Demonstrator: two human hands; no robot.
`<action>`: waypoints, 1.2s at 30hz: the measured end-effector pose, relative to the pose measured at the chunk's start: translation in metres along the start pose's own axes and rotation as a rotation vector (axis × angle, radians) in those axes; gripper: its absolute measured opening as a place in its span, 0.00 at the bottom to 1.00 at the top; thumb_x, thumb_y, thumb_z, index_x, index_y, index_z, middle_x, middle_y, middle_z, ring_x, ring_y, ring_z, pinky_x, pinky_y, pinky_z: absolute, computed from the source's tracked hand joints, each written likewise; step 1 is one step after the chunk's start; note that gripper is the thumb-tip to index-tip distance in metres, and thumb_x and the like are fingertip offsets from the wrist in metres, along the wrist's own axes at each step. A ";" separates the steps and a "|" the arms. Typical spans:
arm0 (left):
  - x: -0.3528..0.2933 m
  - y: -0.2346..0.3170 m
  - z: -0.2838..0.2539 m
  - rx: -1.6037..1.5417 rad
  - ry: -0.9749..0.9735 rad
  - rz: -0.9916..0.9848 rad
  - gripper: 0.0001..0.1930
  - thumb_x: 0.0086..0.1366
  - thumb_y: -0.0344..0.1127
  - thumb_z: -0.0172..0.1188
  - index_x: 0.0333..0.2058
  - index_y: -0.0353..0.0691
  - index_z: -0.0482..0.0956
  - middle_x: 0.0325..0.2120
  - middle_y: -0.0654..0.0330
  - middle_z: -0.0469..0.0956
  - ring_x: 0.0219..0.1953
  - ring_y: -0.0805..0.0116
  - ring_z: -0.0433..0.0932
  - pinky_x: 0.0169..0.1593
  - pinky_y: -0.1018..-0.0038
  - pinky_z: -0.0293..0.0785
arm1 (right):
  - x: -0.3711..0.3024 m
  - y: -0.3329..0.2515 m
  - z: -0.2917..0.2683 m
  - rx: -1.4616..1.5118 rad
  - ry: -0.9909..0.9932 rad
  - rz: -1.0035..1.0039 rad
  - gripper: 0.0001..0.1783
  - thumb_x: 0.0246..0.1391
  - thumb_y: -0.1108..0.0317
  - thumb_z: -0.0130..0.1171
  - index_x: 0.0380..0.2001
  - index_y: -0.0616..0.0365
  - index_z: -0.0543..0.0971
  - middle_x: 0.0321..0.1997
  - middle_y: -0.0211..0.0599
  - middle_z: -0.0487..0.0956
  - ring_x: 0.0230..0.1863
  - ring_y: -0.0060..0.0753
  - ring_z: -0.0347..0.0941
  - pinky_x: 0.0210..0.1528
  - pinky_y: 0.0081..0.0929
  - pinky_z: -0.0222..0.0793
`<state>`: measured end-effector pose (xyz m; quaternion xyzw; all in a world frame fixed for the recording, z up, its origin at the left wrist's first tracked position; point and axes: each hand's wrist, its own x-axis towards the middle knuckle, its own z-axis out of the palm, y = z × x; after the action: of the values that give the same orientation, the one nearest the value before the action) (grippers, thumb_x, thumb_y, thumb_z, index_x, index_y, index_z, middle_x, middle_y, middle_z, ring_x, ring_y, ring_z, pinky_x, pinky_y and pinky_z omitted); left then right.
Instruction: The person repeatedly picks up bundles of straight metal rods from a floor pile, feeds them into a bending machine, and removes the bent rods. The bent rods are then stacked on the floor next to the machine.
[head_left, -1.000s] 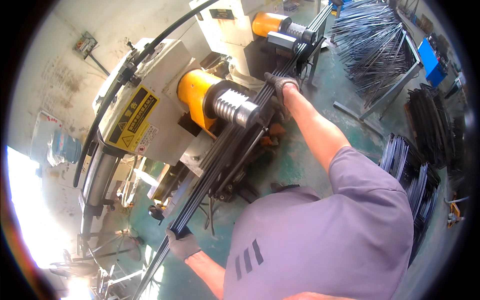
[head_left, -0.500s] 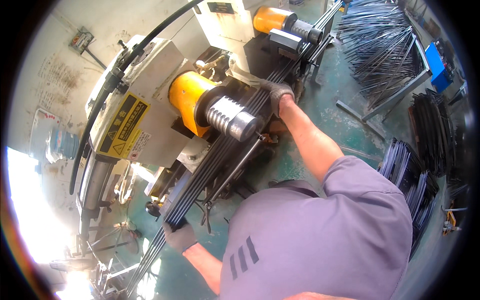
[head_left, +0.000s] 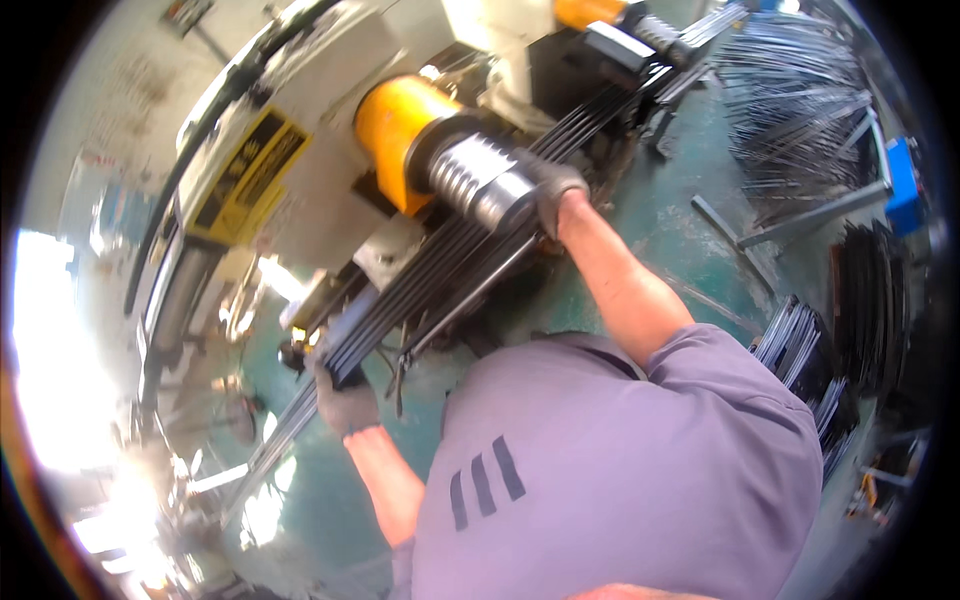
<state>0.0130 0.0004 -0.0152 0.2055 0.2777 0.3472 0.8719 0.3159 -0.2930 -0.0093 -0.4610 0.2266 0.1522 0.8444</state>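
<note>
Since the earlier frames, the view has been shifting, so the machine is sitting higher in the frame, and the grey-gloved right hand (head_left: 555,192) is now lying just beside the end of a grooved, shiny steel cylinder (head_left: 485,185). Nearest, a greyish-purple short-sleeved shirt (head_left: 620,450) is filling the lower middle of the frame. The grey-gloved left hand (head_left: 345,402), left of centre, is gripping a row of long, dark metal rods (head_left: 400,305), its fingers curling closed around them. The right hand's fingers are reaching over the same rods near the upper centre; blur is hiding how tightly they are closing, so I cannot tell. The rods are running diagonally from lower left to upper right, passing beneath the cylinder.

Behind it, a yellow-orange round housing (head_left: 400,125) is projecting from a cream machine body (head_left: 335,135), which is bearing a yellow-and-black label (head_left: 250,175) at upper left. Farther along, a second grooved steel cylinder (head_left: 655,38) is standing at the top. On the green floor (head_left: 680,205), a tangled heap of thin metal rods (head_left: 790,100) is lying at upper right, with a bright blue box (head_left: 902,185) standing near it.
</note>
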 end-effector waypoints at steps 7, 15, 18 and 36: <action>-0.020 -0.009 0.037 -0.033 0.069 -0.052 0.18 0.72 0.39 0.46 0.52 0.33 0.72 0.50 0.50 0.76 0.54 0.53 0.74 0.64 0.54 0.65 | 0.089 -0.026 -0.050 0.149 -0.157 -0.001 0.13 0.54 0.64 0.65 0.37 0.63 0.80 0.36 0.41 0.83 0.34 0.41 0.80 0.44 0.40 0.79; 0.007 0.052 -0.033 0.019 0.237 0.216 0.17 0.74 0.39 0.43 0.49 0.31 0.73 0.46 0.49 0.78 0.52 0.54 0.76 0.60 0.56 0.72 | 0.109 -0.102 -0.070 0.086 0.039 0.030 0.10 0.51 0.63 0.70 0.32 0.53 0.79 0.32 0.31 0.82 0.32 0.34 0.79 0.37 0.34 0.77; -0.002 0.018 -0.008 -0.003 0.179 0.176 0.15 0.73 0.35 0.45 0.49 0.31 0.73 0.46 0.50 0.78 0.52 0.55 0.76 0.60 0.58 0.72 | 0.089 -0.069 -0.055 0.104 0.097 0.049 0.11 0.50 0.66 0.71 0.34 0.54 0.79 0.34 0.32 0.82 0.33 0.35 0.79 0.40 0.36 0.77; -0.031 0.028 -0.005 -0.197 0.094 0.083 0.22 0.73 0.46 0.44 0.52 0.32 0.69 0.53 0.47 0.72 0.58 0.48 0.69 0.65 0.51 0.61 | 0.085 -0.102 -0.053 -0.134 0.166 0.321 0.32 0.50 0.38 0.61 0.51 0.48 0.77 0.52 0.37 0.78 0.55 0.45 0.72 0.60 0.52 0.65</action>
<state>-0.0229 -0.0018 0.0067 0.1134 0.2739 0.4180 0.8587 0.4232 -0.3871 -0.0066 -0.4850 0.3554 0.2611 0.7551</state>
